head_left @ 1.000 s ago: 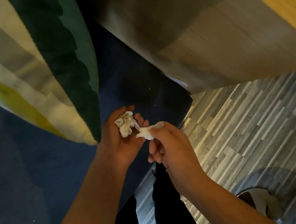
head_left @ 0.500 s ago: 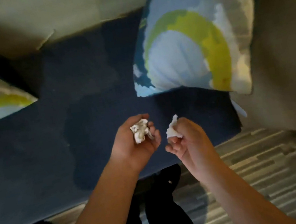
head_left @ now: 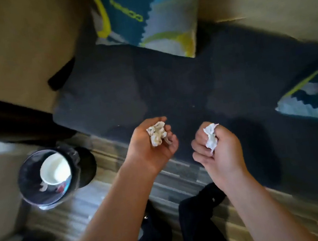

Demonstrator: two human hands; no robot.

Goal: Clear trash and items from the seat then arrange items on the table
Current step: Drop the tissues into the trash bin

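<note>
Counts: two crumpled paper wads, two cushions, one bin, one cup. Left hand (head_left: 153, 146) lay palm up, fingers loosely curled round the larger wad (head_left: 157, 134). Right hand (head_left: 218, 148) pinched the smaller wad (head_left: 211, 138) between thumb and curled fingers. Both hands were held apart over the front edge of the dark blue seat (head_left: 149, 88). One patterned cushion (head_left: 150, 14) leaned at the back of the seat; a second cushion (head_left: 313, 97) lay at the right.

Versus half a second before: view had swung left, and the bin (head_left: 34, 192) on the wood floor (head_left: 97, 208) left of the seat had come into view, with a white cup (head_left: 55, 169) inside. Grips on both wads unchanged.

Second cushion cut off by the frame edge. Bin contents under the cup were blurred, not identifiable.
</note>
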